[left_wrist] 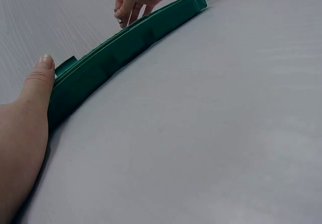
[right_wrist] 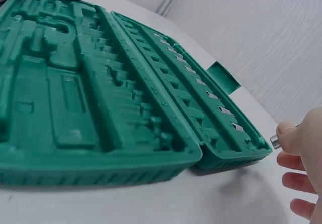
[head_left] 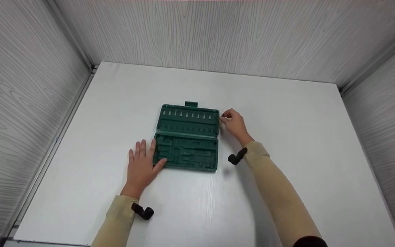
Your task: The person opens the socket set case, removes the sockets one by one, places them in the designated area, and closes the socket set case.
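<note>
A green plastic tool case (head_left: 187, 151) lies unfolded on the white table, its two halves joined along a middle hinge. Several small silver bits (head_left: 187, 115) stand in a row in the far half, while the near half shows only moulded hollows. My left hand (head_left: 141, 171) rests spread at the case's left side, thumb over its near left corner. Just off the far half's right edge, my right hand (head_left: 236, 126) pinches a small metal bit (right_wrist: 274, 142) between thumb and forefinger. Most of that bit is hidden by the fingers.
The white table (head_left: 293, 137) extends around the case on all sides. Pale wood-grain panels (head_left: 197, 34) rise at the back, left and right. A green latch tab (head_left: 191, 104) sticks out from the case's far edge.
</note>
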`<state>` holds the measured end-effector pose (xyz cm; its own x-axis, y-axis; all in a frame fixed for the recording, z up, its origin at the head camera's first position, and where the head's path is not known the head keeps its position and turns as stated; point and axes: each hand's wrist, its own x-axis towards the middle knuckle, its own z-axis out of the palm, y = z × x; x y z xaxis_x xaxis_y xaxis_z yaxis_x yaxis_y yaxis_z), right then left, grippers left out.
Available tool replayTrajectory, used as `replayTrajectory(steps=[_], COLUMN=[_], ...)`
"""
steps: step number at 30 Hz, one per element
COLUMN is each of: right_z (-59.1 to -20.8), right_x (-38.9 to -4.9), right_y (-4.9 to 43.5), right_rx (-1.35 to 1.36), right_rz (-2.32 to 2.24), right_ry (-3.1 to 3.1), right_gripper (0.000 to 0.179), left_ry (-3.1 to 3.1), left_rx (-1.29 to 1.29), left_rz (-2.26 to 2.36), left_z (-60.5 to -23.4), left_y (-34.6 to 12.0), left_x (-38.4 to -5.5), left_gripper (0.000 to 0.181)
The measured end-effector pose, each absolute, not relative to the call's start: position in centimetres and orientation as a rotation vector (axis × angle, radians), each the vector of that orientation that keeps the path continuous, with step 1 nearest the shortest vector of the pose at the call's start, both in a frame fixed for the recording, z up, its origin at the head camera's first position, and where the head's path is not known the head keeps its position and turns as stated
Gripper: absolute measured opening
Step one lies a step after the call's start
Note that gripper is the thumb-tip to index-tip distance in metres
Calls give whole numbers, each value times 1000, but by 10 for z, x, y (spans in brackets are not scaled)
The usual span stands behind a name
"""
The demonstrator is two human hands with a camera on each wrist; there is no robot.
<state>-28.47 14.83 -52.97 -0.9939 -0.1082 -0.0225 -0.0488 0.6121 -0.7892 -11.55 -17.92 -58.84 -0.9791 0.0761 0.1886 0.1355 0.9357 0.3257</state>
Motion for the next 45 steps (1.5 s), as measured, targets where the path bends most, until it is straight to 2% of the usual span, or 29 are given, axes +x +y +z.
replayTrajectory(steps=[9,28,34,45], right_z=[-531,-543,-543,-542], right_x=[-259,-209,-203,-202], right_y=[159,180,184,179], right_rx=[-132,-334,-432,-307], right_rz=[-1304,-1242,-1140,-1086], right_ry=[2763,2748,2745,2758], right_gripper=[16,9,7,8], left_ry=[-2920,-2910,-2913,-2887], left_rx=[-168,-179,-172,-183], left_rz=[-512,-545,-533,-540], left_z=[-591,-591,-591,-591], left_y=[-180,-180,-180,-180], left_x=[-116,-115,-117,-116], left_gripper=[83,83,83,82])
